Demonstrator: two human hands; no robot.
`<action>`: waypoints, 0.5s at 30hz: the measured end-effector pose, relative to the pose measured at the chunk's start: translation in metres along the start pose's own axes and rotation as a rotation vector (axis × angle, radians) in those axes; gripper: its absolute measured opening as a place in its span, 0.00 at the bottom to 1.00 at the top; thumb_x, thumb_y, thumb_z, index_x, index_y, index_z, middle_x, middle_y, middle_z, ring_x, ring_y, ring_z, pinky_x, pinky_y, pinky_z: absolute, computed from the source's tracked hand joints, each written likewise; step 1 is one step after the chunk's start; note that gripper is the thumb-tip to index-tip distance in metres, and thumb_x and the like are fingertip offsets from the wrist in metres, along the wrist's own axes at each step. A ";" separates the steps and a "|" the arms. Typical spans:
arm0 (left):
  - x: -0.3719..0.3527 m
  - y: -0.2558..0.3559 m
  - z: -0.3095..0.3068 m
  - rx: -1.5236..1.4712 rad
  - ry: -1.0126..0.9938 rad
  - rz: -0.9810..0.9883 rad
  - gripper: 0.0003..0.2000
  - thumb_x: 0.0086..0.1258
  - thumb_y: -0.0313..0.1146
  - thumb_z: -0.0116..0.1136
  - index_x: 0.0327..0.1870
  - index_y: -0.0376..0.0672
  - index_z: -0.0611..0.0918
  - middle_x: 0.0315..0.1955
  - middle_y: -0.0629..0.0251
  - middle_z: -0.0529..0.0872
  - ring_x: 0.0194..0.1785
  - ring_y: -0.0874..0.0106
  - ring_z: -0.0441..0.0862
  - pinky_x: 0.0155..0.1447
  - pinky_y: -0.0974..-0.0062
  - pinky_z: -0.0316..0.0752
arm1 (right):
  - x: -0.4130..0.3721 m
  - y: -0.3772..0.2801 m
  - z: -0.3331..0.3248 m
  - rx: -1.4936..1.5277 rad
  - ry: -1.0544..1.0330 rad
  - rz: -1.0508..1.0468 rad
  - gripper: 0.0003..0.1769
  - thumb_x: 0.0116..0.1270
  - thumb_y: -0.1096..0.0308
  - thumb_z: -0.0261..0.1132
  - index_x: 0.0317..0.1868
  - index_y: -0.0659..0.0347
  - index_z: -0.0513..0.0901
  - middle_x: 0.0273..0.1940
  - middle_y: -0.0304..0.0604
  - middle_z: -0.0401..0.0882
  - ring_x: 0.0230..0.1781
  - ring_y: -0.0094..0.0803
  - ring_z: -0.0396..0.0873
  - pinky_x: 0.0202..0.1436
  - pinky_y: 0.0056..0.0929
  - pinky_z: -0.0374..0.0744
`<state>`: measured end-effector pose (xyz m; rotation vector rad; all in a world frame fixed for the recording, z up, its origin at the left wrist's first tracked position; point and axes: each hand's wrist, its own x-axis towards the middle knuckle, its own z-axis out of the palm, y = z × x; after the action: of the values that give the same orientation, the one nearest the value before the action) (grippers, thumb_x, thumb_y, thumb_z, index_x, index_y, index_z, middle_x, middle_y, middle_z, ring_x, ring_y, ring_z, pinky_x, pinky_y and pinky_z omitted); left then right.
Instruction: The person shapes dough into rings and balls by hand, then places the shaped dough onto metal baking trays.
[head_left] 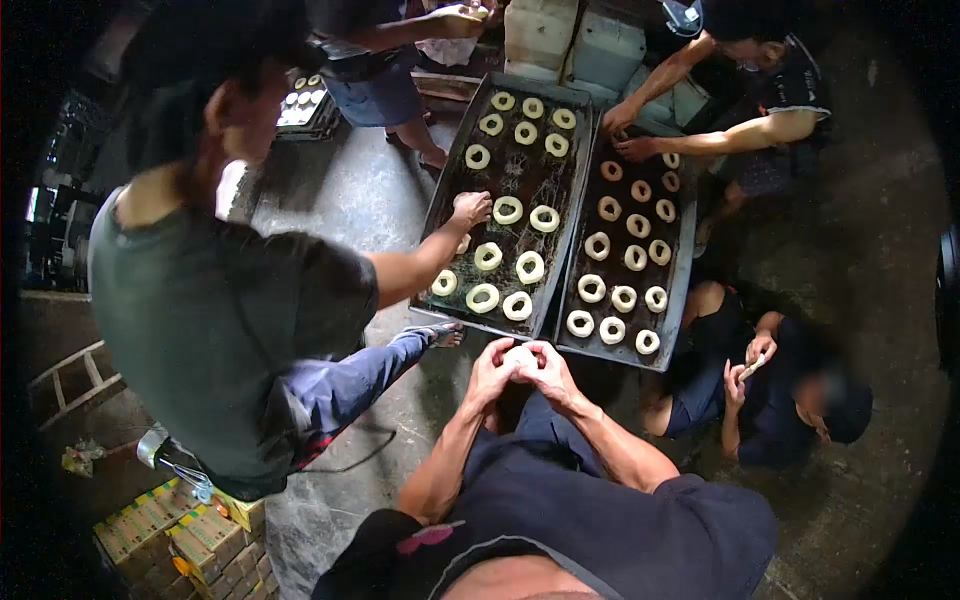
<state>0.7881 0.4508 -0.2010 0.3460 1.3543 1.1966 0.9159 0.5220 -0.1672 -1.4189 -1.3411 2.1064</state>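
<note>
Just off the near edge of the trays, my left hand (489, 372) and my right hand (552, 374) meet with fingers curled around a pale piece of dough (519, 357). Its full shape is hidden by my fingers. Ahead lie two dark baking trays: the left tray (512, 165) and the right tray (590, 325), side by side and carrying rows of dough rings. Nearest to my hands are a dough ring (517, 306) on the left tray and another dough ring (580, 323) on the right one.
At left, a co-worker's hand (473, 208) reaches over the left tray. Another person's hands (628, 135) are at the right tray's far end. A crouching person at right holds a dough strip (752, 366). Cardboard boxes (205, 540) are stacked at lower left.
</note>
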 end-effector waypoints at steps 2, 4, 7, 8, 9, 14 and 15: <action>-0.014 0.021 0.007 -0.076 -0.019 0.030 0.23 0.54 0.24 0.54 0.55 0.32 0.70 0.41 0.61 0.78 0.44 0.74 0.76 0.50 0.78 0.73 | -0.008 -0.024 0.007 -0.031 -0.059 -0.061 0.21 0.55 0.74 0.67 0.48 0.66 0.71 0.41 0.41 0.77 0.42 0.25 0.76 0.46 0.23 0.75; -0.030 0.031 0.009 -0.044 -0.072 0.041 0.23 0.54 0.24 0.53 0.54 0.34 0.70 0.43 0.62 0.77 0.48 0.75 0.74 0.52 0.77 0.72 | -0.008 -0.056 0.012 -0.030 -0.061 -0.132 0.18 0.55 0.75 0.65 0.46 0.66 0.72 0.39 0.40 0.77 0.41 0.25 0.76 0.45 0.22 0.76; -0.056 0.067 0.014 -0.087 -0.133 0.176 0.22 0.54 0.22 0.50 0.54 0.37 0.70 0.42 0.64 0.76 0.46 0.75 0.74 0.51 0.79 0.71 | -0.015 -0.071 0.024 -0.295 0.067 -0.323 0.19 0.55 0.74 0.64 0.47 0.67 0.72 0.32 0.43 0.80 0.36 0.26 0.79 0.39 0.24 0.77; -0.052 0.075 0.013 -0.123 -0.016 0.254 0.23 0.54 0.19 0.47 0.56 0.35 0.68 0.41 0.63 0.77 0.45 0.76 0.75 0.49 0.80 0.72 | -0.023 -0.066 0.028 -0.462 0.079 -0.376 0.17 0.56 0.71 0.62 0.46 0.66 0.73 0.31 0.47 0.80 0.33 0.32 0.80 0.38 0.28 0.77; -0.044 0.071 -0.004 -0.203 -0.045 0.185 0.23 0.55 0.17 0.45 0.56 0.34 0.67 0.42 0.60 0.77 0.46 0.74 0.77 0.49 0.78 0.74 | -0.031 -0.063 0.031 -0.629 0.094 -0.429 0.16 0.58 0.67 0.61 0.45 0.65 0.73 0.30 0.52 0.81 0.31 0.38 0.81 0.37 0.31 0.78; -0.059 0.077 0.006 -0.509 -0.256 -0.050 0.17 0.59 0.24 0.52 0.51 0.36 0.73 0.39 0.63 0.79 0.44 0.75 0.77 0.45 0.82 0.73 | -0.034 -0.109 0.015 -0.587 0.126 -0.279 0.13 0.56 0.67 0.61 0.39 0.66 0.75 0.31 0.47 0.80 0.31 0.32 0.78 0.34 0.28 0.76; -0.058 0.064 0.012 -0.210 -0.295 -0.108 0.15 0.60 0.26 0.54 0.49 0.36 0.75 0.40 0.66 0.79 0.43 0.77 0.76 0.46 0.82 0.71 | -0.036 -0.123 0.014 -0.363 0.162 -0.142 0.13 0.55 0.67 0.62 0.38 0.66 0.76 0.32 0.44 0.80 0.30 0.28 0.77 0.34 0.26 0.76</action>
<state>0.7821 0.4361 -0.1154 0.2824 0.9717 1.1362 0.8897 0.5571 -0.0462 -1.5346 -1.7616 1.6793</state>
